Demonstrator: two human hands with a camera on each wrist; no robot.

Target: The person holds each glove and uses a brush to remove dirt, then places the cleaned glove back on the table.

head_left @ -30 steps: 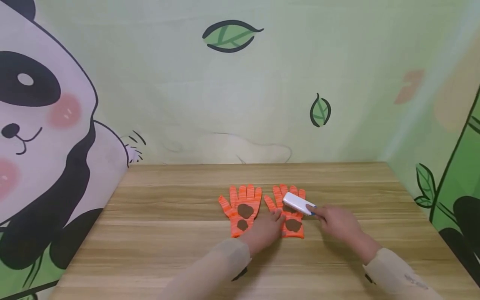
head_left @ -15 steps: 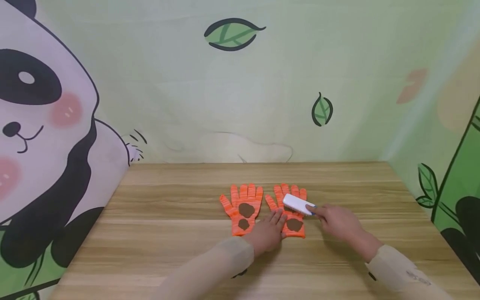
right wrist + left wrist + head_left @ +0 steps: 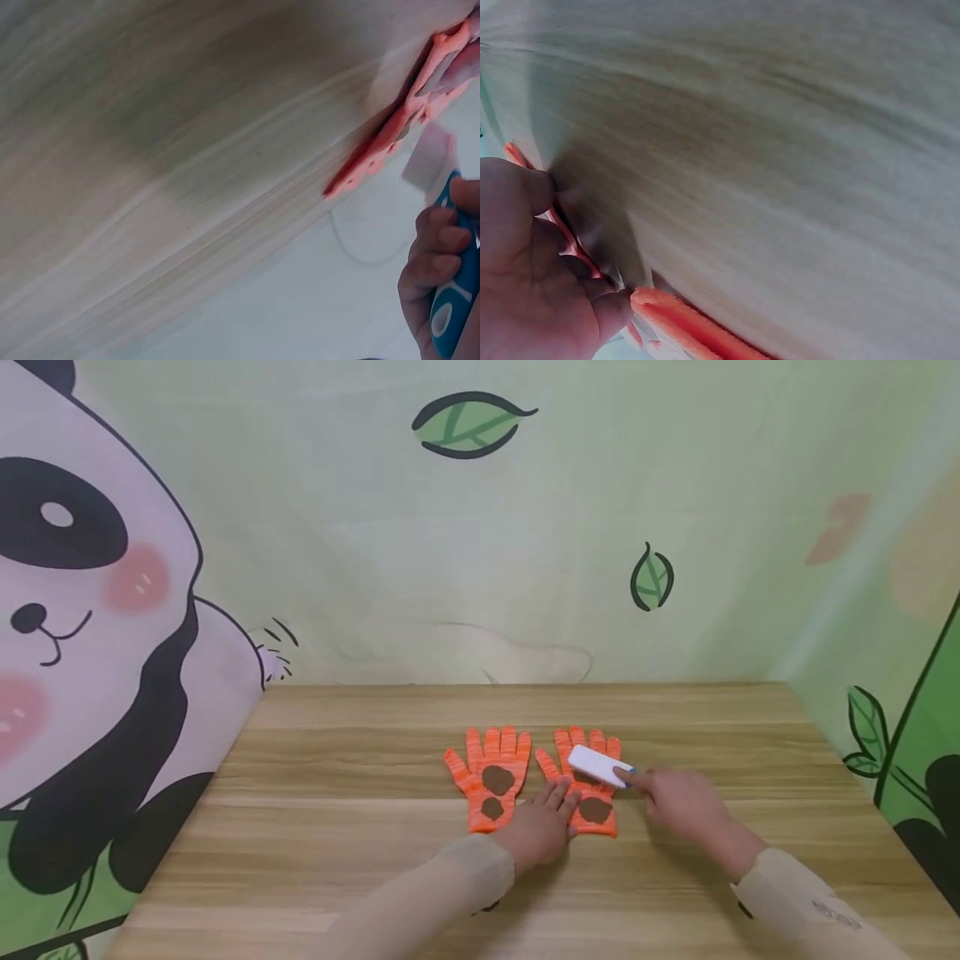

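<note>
Two orange knit gloves with brown patches lie flat, side by side, on the wooden table. My left hand (image 3: pixel 536 831) rests between them, its fingers straight and touching the left edge of the right glove (image 3: pixel 596 810) near the cuff. The left glove (image 3: pixel 495 781) lies just beyond that hand's thumb side. My right hand (image 3: pixel 686 806) grips the blue and white handle (image 3: pixel 454 300) of a brush. The white head of the brush (image 3: pixel 597 766) is over the right glove's upper patch and partly hides it. Pale bristles (image 3: pixel 427 161) show under the head, blurred, in the right wrist view.
The wooden table (image 3: pixel 337 827) runs back to a green printed backdrop (image 3: pixel 337 527) with leaves and a large panda (image 3: pixel 97 593). Long pale sleeves (image 3: pixel 427 902) cover both forearms.
My left hand has shifted slightly and its fingers lie flatter against the right glove. The brush stays over the same glove with little visible movement. The whole view has drifted slightly.
</note>
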